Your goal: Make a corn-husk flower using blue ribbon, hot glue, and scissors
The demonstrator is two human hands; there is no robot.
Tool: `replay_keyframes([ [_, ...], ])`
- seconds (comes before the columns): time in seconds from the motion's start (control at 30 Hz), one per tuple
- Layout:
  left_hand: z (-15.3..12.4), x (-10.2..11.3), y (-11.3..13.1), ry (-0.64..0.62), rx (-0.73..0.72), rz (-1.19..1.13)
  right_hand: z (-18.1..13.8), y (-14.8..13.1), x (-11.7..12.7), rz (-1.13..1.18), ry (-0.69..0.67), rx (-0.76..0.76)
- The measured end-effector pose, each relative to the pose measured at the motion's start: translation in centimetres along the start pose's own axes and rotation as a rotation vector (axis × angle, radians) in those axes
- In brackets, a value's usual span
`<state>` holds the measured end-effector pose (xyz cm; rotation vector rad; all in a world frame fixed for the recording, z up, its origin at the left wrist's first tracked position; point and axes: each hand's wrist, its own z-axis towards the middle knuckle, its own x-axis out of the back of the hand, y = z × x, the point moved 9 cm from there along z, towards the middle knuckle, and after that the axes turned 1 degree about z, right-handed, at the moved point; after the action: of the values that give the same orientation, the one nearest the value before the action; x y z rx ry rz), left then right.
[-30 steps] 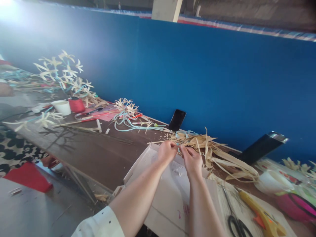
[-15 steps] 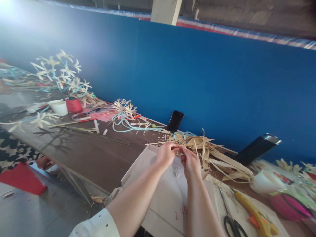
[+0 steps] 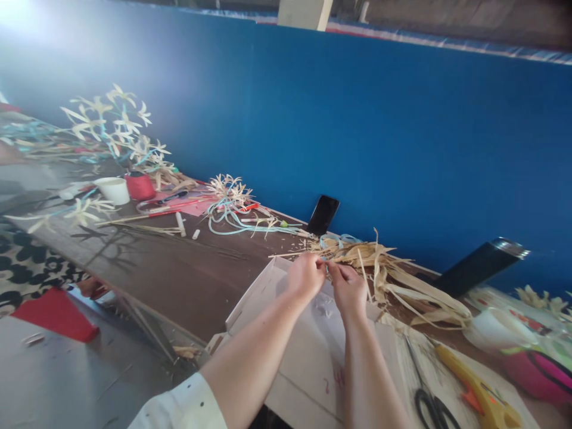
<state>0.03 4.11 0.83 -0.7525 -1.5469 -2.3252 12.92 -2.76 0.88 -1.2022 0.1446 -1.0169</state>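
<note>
My left hand [image 3: 306,275] and my right hand [image 3: 347,288] meet fingertip to fingertip above an open cardboard box [image 3: 286,351]. Both are closed in a pinch. Whatever lies between the fingers is too small to make out; a faint light-blue bit shows there. Just beyond my hands lies a heap of dried corn husks [image 3: 379,262]. A crumpled clear piece of plastic [image 3: 325,305] rests in the box, below my wrists.
Right of the box are black scissors [image 3: 431,405], a yellow glue gun [image 3: 478,387], a white cup [image 3: 498,328] and a dark bottle [image 3: 478,268]. A phone [image 3: 323,214] leans on the blue partition [image 3: 379,131]. Husk flowers [image 3: 111,125] stand at the left. Another person's patterned clothing [image 3: 27,262] shows there.
The view has shifted slightly, so the table's things sit a little further right. My fingertips have moved slightly against each other and stay pinched together.
</note>
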Motion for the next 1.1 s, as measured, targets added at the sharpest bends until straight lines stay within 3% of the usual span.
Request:
replay_keyframes([
  [0.17,0.0,1.0,0.2,0.079,-0.042,0.052,-0.1,0.8,0.0,0.063,0.014,-0.114],
  [0.37,0.8,0.0,0.3,-0.01,-0.084,-0.203,-0.7,3.5,-1.1,0.64,0.024,-0.469],
  [0.47,0.9,-0.6,0.4,-0.052,-0.089,-0.278,-0.4,4.1,-0.6,0.745,0.094,-0.472],
  [0.6,0.7,-1.0,0.7,-0.072,-0.13,-0.302,-0.3,5.2,2.5,0.736,0.413,-0.411],
  [0.7,0.5,-0.9,1.2,-0.072,-0.19,-0.302,-0.5,5.3,4.2,0.681,0.557,-0.369],
  [0.97,0.5,-0.5,0.2,-0.061,-0.055,-0.305,-0.6,5.2,5.2,0.672,0.628,-0.38],
  [1.1,0.9,0.2,-0.5,0.014,0.013,-0.236,-0.7,5.2,5.4,0.676,0.647,-0.384],
])
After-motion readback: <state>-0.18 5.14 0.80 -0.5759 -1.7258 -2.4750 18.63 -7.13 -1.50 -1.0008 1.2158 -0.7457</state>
